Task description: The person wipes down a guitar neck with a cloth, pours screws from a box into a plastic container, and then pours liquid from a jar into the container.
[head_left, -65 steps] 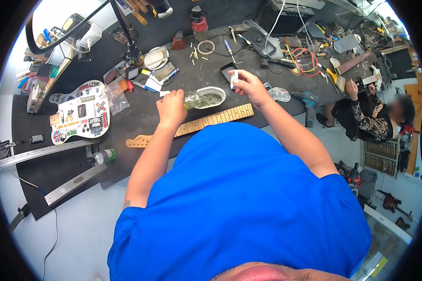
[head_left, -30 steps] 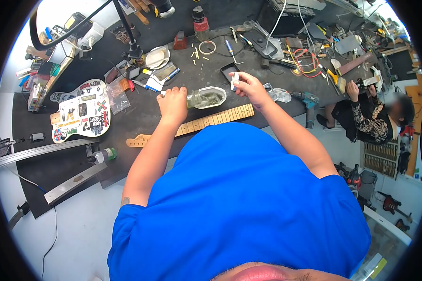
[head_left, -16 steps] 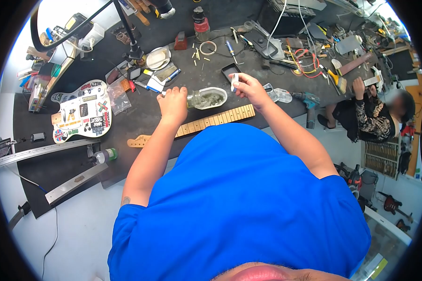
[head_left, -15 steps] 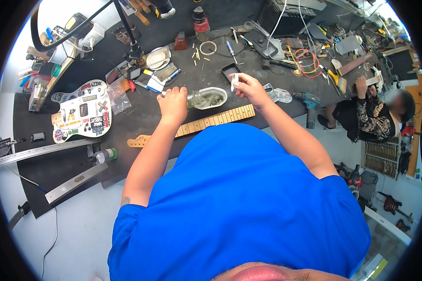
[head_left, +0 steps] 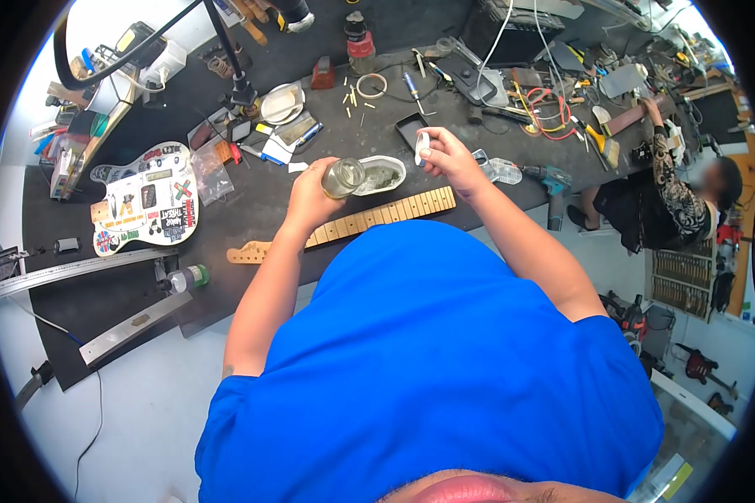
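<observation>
My left hand (head_left: 314, 193) is wrapped around a glass jar (head_left: 344, 178), whose round mouth faces up toward me. Beside the jar sits a white oval dish (head_left: 398, 172) with greyish, partly clear contents. Between the fingers of my right hand (head_left: 451, 159) is a small white piece (head_left: 422, 149) that I cannot identify, held just right of the dish. A maple guitar neck (head_left: 377, 216) with a fretted fingerboard lies in front of the dish, close to my body, its headstock toward the left.
A sticker-covered guitar body (head_left: 147, 201) lies at the left. Behind my right hand is a black tray (head_left: 411, 128). A drill (head_left: 552, 180), screwdriver (head_left: 411, 84) and paintbrush (head_left: 611, 151) lie around the bench. At the far right sits another person (head_left: 671, 197), reaching onto the bench.
The jar in my left hand has turned from lying sideways toward the dish to upright. My right hand stays nearly still. The other person's arm has stretched out over the bench.
</observation>
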`<control>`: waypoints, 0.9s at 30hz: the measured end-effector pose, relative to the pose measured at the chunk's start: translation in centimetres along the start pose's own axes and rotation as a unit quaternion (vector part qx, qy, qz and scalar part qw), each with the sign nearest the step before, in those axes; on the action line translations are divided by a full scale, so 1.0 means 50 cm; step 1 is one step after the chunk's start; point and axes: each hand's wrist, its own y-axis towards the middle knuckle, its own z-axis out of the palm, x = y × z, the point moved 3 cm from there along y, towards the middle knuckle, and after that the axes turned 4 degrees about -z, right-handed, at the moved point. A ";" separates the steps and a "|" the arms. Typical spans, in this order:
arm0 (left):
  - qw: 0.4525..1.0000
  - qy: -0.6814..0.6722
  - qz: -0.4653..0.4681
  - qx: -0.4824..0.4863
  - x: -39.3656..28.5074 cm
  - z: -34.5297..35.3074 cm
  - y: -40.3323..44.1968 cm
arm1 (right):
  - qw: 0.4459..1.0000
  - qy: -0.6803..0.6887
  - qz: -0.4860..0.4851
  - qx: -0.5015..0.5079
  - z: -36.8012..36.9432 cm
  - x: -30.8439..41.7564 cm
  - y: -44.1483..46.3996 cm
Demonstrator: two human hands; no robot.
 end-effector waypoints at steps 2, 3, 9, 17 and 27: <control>0.997 -0.082 0.001 0.001 -0.023 -0.012 -0.014 | 1.000 -0.001 -0.004 0.010 0.004 0.007 0.003; 0.991 -0.134 -0.006 0.003 -0.032 -0.017 -0.019 | 1.000 0.001 -0.003 0.019 0.007 0.012 0.008; 0.863 -0.505 0.007 0.014 -0.109 -0.080 -0.048 | 0.999 -0.022 -0.006 0.038 0.023 0.032 0.017; 0.784 -0.618 0.043 0.029 -0.121 -0.176 -0.076 | 0.999 -0.018 -0.005 0.045 0.024 0.025 0.010; 0.747 -0.658 0.052 -0.082 -0.155 -0.189 -0.194 | 0.987 -0.004 0.007 0.164 0.048 0.026 0.037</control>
